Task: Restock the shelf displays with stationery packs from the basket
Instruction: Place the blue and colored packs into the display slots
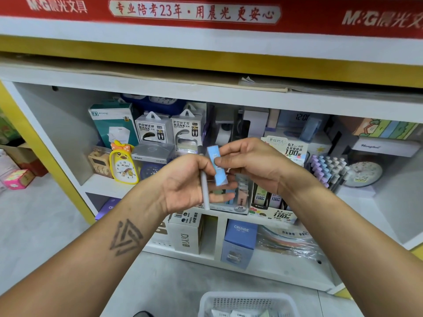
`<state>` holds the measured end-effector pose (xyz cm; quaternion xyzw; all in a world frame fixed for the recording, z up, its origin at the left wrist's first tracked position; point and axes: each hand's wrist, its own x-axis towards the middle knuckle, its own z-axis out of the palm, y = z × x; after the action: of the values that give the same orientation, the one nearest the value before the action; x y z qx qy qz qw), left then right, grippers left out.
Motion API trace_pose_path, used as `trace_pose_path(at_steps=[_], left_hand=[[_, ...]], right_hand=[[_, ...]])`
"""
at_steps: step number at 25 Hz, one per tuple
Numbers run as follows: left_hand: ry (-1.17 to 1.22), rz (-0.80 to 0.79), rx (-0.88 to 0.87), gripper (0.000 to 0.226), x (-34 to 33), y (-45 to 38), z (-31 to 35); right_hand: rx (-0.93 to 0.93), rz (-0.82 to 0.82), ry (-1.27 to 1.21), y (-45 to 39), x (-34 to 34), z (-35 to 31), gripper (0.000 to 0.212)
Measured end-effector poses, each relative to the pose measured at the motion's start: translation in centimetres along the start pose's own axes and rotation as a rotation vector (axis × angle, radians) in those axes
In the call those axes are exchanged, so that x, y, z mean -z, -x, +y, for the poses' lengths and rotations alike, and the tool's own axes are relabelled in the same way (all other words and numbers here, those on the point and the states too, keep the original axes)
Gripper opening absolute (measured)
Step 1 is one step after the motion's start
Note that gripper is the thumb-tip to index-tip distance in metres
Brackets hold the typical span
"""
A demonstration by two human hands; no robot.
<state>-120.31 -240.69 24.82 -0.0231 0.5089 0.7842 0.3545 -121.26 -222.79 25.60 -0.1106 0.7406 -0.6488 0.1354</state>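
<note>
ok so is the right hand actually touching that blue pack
Touching. The head view shows the right hand pinching the blue pack near its top, thumb pressed on its face. The left hand holds a white pen beside it.

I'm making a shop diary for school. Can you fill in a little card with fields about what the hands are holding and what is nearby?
left hand: grips a white pen, held roughly upright
right hand: pinches a blue pack
where: in front of the white shelf
basket: white, on the floor below, a few packs inside
duck clock: yellow, standing on the shelf to the left
blue box: lower shelf, reads CRUHRE
</note>
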Motion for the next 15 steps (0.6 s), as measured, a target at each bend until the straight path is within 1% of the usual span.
trace_pose_path(at_steps=[3, 5, 6, 8, 9, 11, 12, 14, 15], left_hand=[[-0.099, 0.168, -0.038, 0.035, 0.7, -0.1, 0.4], [-0.14, 0.247, -0.057, 0.015, 0.7, -0.3, 0.6], [-0.165, 0.277, -0.07, 0.011, 0.6, -0.4, 0.6], [-0.192, 0.336, -0.131, 0.012, 0.6, -0.7, 0.5], [-0.175, 0.35, -0.167, 0.01, 0.6, -0.9, 0.5], [-0.121, 0.354, -0.208, 0.005, 0.7, -0.8, 0.5], [-0.097, 0.356, -0.217, 0.007, 0.8, -0.8, 0.6], [-0.065, 0.368, -0.23, 0.016, 1.1, -0.7, 0.7], [-0.061, 0.372, -0.236, 0.021, 1.2, -0.7, 0.7]], right_hand=[[0.0, 0.018, 0.061, -0.1, 0.3, 0.1, 0.014], [-0.039, 0.011, 0.077, 0.1, 0.4, 0.2, 0.014], [-0.047, -0.003, 0.092, 0.2, 0.4, 0.2, 0.013], [-0.024, -0.003, 0.118, 0.3, 0.3, 0.3, 0.015], [-0.009, 0.024, 0.099, 0.3, 0.4, 0.3, 0.018], [-0.026, 0.097, -0.043, 0.2, 0.9, 0.1, 0.022], [-0.05, 0.127, -0.145, 0.3, 1.2, 0.0, 0.021], [-0.09, 0.168, -0.295, 0.3, 2.0, -0.1, 0.02], [-0.102, 0.177, -0.321, 0.3, 2.2, -0.1, 0.019]])
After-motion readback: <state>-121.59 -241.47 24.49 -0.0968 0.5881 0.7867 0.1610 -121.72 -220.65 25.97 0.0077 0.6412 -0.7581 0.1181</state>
